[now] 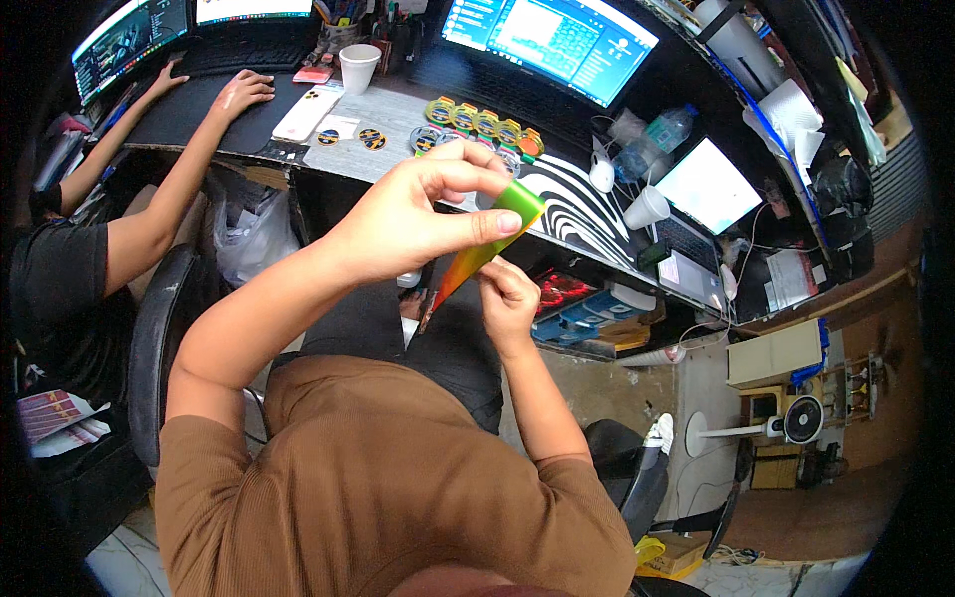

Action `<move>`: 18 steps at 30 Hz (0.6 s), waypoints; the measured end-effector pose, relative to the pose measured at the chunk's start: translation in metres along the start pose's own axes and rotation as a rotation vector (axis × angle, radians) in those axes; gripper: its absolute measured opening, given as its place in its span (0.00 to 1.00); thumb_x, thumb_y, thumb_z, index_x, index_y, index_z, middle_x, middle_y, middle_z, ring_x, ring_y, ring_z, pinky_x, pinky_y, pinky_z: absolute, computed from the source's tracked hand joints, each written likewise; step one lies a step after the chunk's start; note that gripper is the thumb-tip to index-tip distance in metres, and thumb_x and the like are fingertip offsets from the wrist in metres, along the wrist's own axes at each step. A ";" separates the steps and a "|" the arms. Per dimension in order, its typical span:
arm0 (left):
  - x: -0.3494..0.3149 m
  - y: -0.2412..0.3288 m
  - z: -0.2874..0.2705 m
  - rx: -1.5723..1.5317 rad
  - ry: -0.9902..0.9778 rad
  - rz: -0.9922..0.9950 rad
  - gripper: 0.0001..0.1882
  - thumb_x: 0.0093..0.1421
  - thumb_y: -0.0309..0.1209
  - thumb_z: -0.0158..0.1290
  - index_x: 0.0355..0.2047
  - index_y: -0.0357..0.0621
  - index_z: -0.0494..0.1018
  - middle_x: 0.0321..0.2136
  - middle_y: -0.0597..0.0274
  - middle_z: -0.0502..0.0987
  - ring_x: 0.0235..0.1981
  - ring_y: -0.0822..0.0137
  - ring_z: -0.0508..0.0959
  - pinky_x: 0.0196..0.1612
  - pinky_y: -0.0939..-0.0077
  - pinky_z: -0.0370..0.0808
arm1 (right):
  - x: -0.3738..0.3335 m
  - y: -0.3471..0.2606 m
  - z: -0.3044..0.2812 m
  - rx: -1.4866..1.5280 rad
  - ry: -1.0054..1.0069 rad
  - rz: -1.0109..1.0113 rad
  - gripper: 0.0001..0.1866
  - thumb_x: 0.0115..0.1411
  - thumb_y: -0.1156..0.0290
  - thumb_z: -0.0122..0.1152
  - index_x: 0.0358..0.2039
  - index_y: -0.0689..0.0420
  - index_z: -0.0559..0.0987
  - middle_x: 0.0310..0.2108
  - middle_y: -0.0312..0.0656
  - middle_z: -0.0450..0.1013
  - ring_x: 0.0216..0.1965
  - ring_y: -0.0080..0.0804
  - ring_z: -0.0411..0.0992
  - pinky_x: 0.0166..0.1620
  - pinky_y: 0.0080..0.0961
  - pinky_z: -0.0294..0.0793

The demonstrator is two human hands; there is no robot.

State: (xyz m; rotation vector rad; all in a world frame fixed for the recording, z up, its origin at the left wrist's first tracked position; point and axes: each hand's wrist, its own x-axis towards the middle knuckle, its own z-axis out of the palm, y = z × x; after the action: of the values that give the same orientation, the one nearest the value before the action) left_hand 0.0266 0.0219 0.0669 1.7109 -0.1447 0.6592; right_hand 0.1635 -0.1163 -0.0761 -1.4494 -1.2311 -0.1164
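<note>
A shiny ribbon (476, 261) in green, yellow and orange-red hangs in front of my body. My left hand (418, 211) pinches its green upper end between thumb and fingers. Lower down, my right hand (509, 303) is closed at the ribbon's edge, its fingertips partly hidden behind the band. The ribbon narrows to a dark tip near my lap; what is there is too small to tell. Beyond my left hand, several round medals (484, 123) with green and yellow edging lie in rows on the grey desk (393, 124). Two dark round discs (371, 139) lie to their left.
A white cup (359, 68) stands behind the discs, below a monitor (552, 45). Right of the medals are a black-and-white striped mat (577, 214), a mouse (602, 171), another cup (648, 207) and a laptop (693, 239). A co-worker's arms (164, 224) reach a keyboard at left.
</note>
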 end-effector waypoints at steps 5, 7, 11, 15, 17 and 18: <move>0.006 -0.007 0.004 -0.170 0.054 0.119 0.13 0.56 0.25 0.58 0.42 0.39 0.77 0.50 0.55 0.71 0.51 0.68 0.71 0.49 0.74 0.72 | -0.013 0.000 0.005 0.133 -0.100 0.084 0.11 0.50 0.85 0.56 0.34 0.62 0.81 0.35 0.49 0.78 0.37 0.36 0.78 0.43 0.25 0.74; 0.005 -0.006 0.008 -0.106 0.133 0.128 0.14 0.55 0.25 0.58 0.43 0.40 0.77 0.44 0.57 0.76 0.44 0.70 0.75 0.45 0.77 0.75 | -0.018 -0.003 0.004 0.137 -0.104 0.084 0.09 0.51 0.81 0.58 0.34 0.64 0.81 0.34 0.50 0.78 0.37 0.37 0.77 0.43 0.25 0.74; 0.005 -0.007 0.013 -0.005 0.204 0.162 0.14 0.54 0.25 0.59 0.42 0.40 0.78 0.37 0.61 0.79 0.37 0.72 0.78 0.43 0.79 0.75 | -0.023 -0.011 0.004 0.240 -0.137 0.104 0.11 0.50 0.74 0.65 0.35 0.66 0.80 0.36 0.51 0.78 0.38 0.38 0.77 0.44 0.26 0.73; 0.005 -0.008 0.015 0.158 0.255 0.254 0.12 0.54 0.24 0.59 0.40 0.39 0.79 0.34 0.59 0.80 0.35 0.73 0.79 0.40 0.79 0.76 | -0.023 -0.017 0.008 0.247 -0.160 0.079 0.15 0.49 0.69 0.70 0.35 0.64 0.81 0.37 0.51 0.77 0.38 0.38 0.77 0.44 0.26 0.73; 0.004 -0.006 0.012 0.269 0.258 0.297 0.13 0.53 0.23 0.59 0.40 0.37 0.78 0.34 0.58 0.81 0.35 0.73 0.80 0.40 0.80 0.76 | -0.024 -0.018 0.008 0.260 -0.164 0.125 0.15 0.48 0.69 0.70 0.35 0.64 0.81 0.37 0.51 0.77 0.38 0.37 0.77 0.43 0.25 0.73; 0.004 -0.006 0.011 0.307 0.262 0.311 0.13 0.53 0.23 0.59 0.40 0.35 0.78 0.34 0.58 0.81 0.35 0.73 0.80 0.40 0.81 0.76 | -0.024 -0.016 0.008 0.240 -0.129 0.084 0.15 0.49 0.69 0.70 0.35 0.64 0.81 0.37 0.50 0.77 0.38 0.36 0.77 0.43 0.25 0.74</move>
State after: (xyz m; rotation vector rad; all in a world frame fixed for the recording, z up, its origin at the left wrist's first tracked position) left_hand 0.0360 0.0139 0.0626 1.8924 -0.1302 1.1789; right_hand 0.1367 -0.1276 -0.0839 -1.3118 -1.2402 0.1796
